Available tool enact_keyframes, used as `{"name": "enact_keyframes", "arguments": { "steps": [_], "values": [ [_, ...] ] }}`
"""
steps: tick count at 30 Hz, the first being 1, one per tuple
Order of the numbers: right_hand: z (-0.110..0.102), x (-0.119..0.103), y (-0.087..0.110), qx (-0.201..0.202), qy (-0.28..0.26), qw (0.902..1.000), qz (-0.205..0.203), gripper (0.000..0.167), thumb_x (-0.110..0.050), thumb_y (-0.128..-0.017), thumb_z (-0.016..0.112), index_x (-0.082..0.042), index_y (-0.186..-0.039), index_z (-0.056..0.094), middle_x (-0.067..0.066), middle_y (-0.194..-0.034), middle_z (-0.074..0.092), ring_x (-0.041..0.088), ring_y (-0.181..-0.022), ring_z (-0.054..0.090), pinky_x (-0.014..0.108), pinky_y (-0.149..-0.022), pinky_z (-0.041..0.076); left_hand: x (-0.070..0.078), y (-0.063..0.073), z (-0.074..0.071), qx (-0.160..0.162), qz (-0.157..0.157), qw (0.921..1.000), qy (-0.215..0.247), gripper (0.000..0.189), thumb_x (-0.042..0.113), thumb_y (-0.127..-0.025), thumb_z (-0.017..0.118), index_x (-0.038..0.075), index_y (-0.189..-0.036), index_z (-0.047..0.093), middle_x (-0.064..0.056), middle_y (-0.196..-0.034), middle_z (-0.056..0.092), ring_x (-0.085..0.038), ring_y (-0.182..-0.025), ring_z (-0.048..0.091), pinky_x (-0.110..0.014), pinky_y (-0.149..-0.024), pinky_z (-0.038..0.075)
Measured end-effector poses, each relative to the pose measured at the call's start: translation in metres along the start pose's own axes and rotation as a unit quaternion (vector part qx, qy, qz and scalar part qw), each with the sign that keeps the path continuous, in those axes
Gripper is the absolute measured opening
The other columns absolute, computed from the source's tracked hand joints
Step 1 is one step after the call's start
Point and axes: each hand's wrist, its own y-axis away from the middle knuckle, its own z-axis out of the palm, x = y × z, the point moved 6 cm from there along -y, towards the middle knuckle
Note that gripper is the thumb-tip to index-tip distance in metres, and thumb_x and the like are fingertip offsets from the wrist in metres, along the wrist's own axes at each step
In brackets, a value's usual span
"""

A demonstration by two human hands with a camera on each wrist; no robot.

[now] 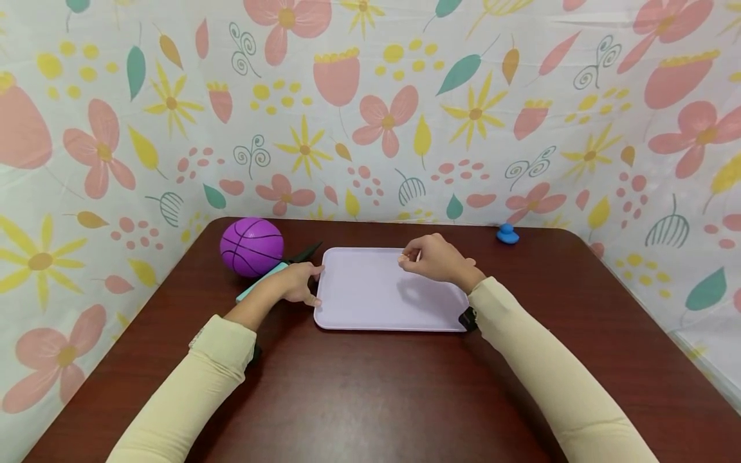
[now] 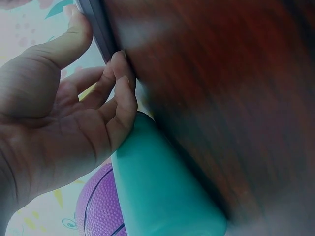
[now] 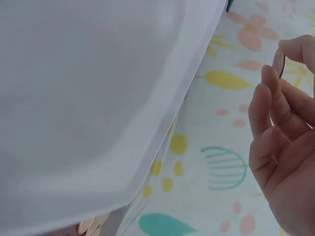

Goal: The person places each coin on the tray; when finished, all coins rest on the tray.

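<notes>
A white tray [image 1: 370, 289] with a low rim lies on the table. My left hand [image 1: 296, 283] is at its left side, thumb and fingertips resting on the rim, the fingers loosely bent. Above the tray's right half my right hand [image 1: 435, 258] pinches a small, flat, coin-like disc [image 3: 279, 63] between thumb and forefinger. The other fingers bend loosely toward the palm. A teal cylinder [image 2: 160, 184] lies close beside my left hand, partly covered by it in the head view.
A purple basketball [image 1: 251, 247] sits at the back left, near a dark pointed thing [image 1: 305, 252]. Toward the back right is a blue rubber duck [image 1: 507, 234]. Several tan discs [image 3: 91, 225] show below the tray's corner in the right wrist view. A flower-patterned sheet [image 1: 382, 128] hangs behind the table.
</notes>
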Motion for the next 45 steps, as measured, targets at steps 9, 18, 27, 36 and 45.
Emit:
{"name": "enact_keyframes", "arguments": {
  "steps": [9, 18, 27, 36, 45],
  "values": [
    [0.014, -0.011, -0.021, -0.014, -0.003, 0.9998, 0.015, 0.017, -0.028, -0.09, 0.071, -0.012, -0.091, 0.076, -0.004, -0.078, 0.067, 0.013, -0.07, 0.06, 0.031, -0.063, 0.05, -0.001, 0.0, 0.0, -0.004, -0.009, 0.9999, 0.006, 0.089, 0.03, -0.081, 0.084, -0.001, -0.151, 0.037, -0.012, -0.129, 0.057, -0.026, -0.116, 0.053, -0.039, -0.102, 0.043],
    [0.029, -0.016, -0.042, -0.012, -0.002, 0.9997, 0.021, 0.016, -0.029, -0.09, 0.07, -0.014, -0.09, 0.077, -0.005, -0.081, 0.068, 0.012, -0.073, 0.06, 0.031, -0.063, 0.049, -0.003, -0.001, 0.003, -0.005, -0.015, 0.9998, 0.013, 0.09, 0.031, -0.081, 0.084, 0.001, -0.152, 0.037, -0.011, -0.128, 0.057, -0.023, -0.108, 0.053, -0.037, -0.098, 0.045],
    [0.046, -0.017, -0.059, -0.021, 0.0, 0.9983, 0.054, 0.015, -0.029, -0.088, 0.072, -0.015, -0.091, 0.077, -0.004, -0.082, 0.07, 0.012, -0.073, 0.062, 0.03, -0.059, 0.05, 0.0, -0.003, 0.001, -0.01, -0.014, 0.9998, 0.007, 0.09, 0.028, -0.081, 0.084, -0.002, -0.151, 0.035, -0.013, -0.126, 0.056, -0.024, -0.109, 0.053, -0.036, -0.099, 0.044],
    [0.058, -0.021, -0.073, -0.04, 0.013, 0.9979, 0.05, 0.015, -0.029, -0.088, 0.073, -0.014, -0.091, 0.078, -0.004, -0.085, 0.072, 0.012, -0.078, 0.064, 0.03, -0.068, 0.052, 0.004, -0.003, -0.001, -0.015, -0.004, 0.9999, -0.006, 0.09, 0.028, -0.081, 0.083, -0.005, -0.15, 0.035, -0.013, -0.123, 0.057, -0.025, -0.111, 0.054, -0.037, -0.101, 0.043],
    [0.072, -0.024, -0.091, -0.088, 0.008, 0.9952, 0.043, 0.019, -0.023, -0.092, 0.067, -0.008, -0.099, 0.076, 0.001, -0.091, 0.072, 0.015, -0.082, 0.062, 0.032, -0.076, 0.052, 0.0, -0.005, 0.003, -0.021, -0.012, 0.9997, -0.01, 0.092, 0.03, -0.082, 0.083, -0.004, -0.151, 0.034, -0.015, -0.126, 0.057, -0.027, -0.117, 0.054, -0.038, -0.103, 0.042]
  ]
}}
